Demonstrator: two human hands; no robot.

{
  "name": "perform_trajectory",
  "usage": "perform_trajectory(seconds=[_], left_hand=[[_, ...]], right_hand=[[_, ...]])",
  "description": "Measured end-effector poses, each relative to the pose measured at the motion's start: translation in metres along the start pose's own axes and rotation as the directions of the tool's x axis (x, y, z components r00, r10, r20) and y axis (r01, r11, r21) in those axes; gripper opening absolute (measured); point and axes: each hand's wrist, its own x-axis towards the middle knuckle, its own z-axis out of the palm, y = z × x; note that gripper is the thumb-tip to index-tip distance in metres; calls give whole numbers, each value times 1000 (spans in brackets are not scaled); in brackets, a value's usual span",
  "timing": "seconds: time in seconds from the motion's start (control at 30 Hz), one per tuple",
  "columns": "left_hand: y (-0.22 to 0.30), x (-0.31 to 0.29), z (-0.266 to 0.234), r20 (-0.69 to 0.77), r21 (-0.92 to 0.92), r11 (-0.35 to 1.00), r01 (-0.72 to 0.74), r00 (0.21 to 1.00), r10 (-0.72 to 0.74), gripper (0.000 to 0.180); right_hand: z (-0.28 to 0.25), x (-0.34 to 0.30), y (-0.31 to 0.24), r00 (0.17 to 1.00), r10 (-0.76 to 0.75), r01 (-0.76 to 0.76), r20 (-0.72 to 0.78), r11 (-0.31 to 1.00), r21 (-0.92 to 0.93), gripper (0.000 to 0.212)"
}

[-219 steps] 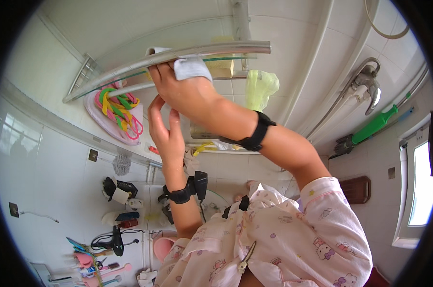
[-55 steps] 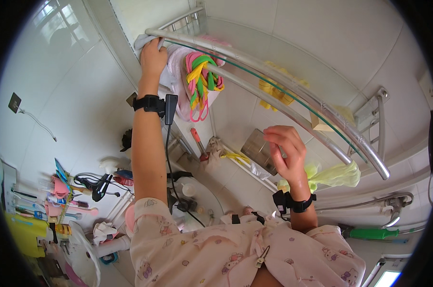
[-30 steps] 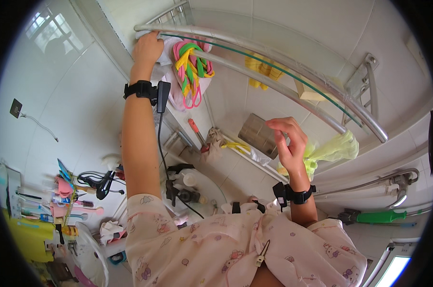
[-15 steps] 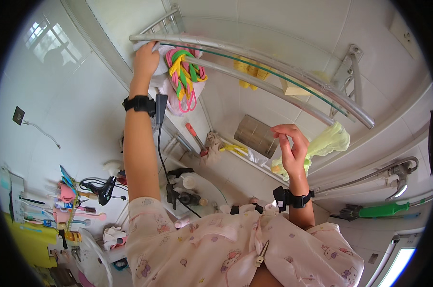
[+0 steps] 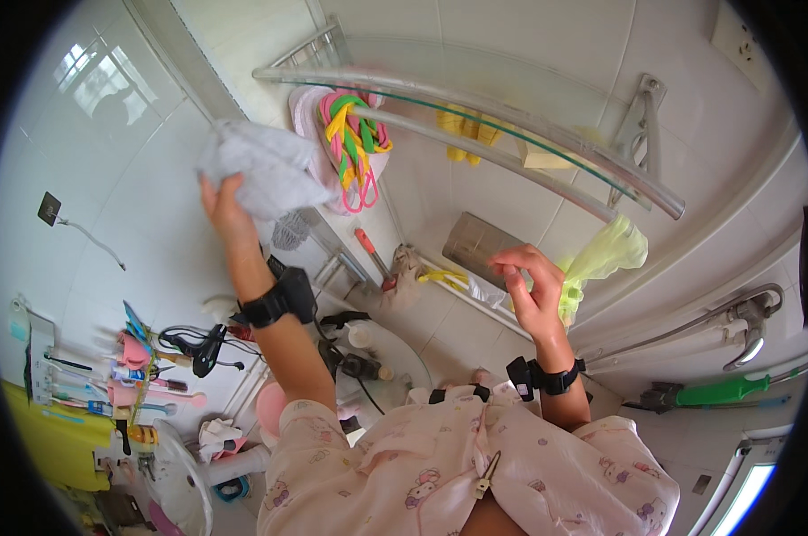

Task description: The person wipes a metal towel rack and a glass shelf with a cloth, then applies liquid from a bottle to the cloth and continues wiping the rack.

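My left hand grips a grey-white cloth, held out to the left of the rack. A braided rope of pink, green and yellow strands hangs from the rack's bar just right of the cloth, in front of a pale pink cloth. My right hand is raised at mid-right with fingers loosely bent, the thumb apart from them, and nothing visible in it. Beside it a pale yellow-green translucent piece, a bag or thin cloth, hangs from the lower bar's right end.
Above runs a glass shelf with metal rails. Yellow gloves hang behind it. A hair dryer, toothbrushes and a washbasin line the left wall. A tap and a green-handled tool are at the right.
My left hand has pulled the grey-white cloth off the rack's left end, moving it left and down. My right hand has shifted slightly, its fingers loosening from a near pinch.
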Motion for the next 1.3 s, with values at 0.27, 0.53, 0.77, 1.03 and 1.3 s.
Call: perform_trajectory(seconds=[0.27,0.53,0.77,1.03,1.3], left_hand=[[78,-84,-25,191,-394,814,426,905,-381,46],[61,-170,-19,679,83,716,694,486,-550,54],[15,-198,-38,684,505,861,60,581,-441,18],[-8,-221,-5,818,-51,971,233,567,-93,22],[7,-226,40,970,-47,921,386,236,-49,28]], right_hand=[[48,18,-19,949,103,-236,298,858,455,25],[81,15,-18,818,2,-444,575,638,629,60],[51,-22,-15,731,217,-393,647,909,140,20],[2,-43,-42,708,88,-223,700,969,103,31],[-20,-61,-24,634,190,-287,750,958,0,18]])
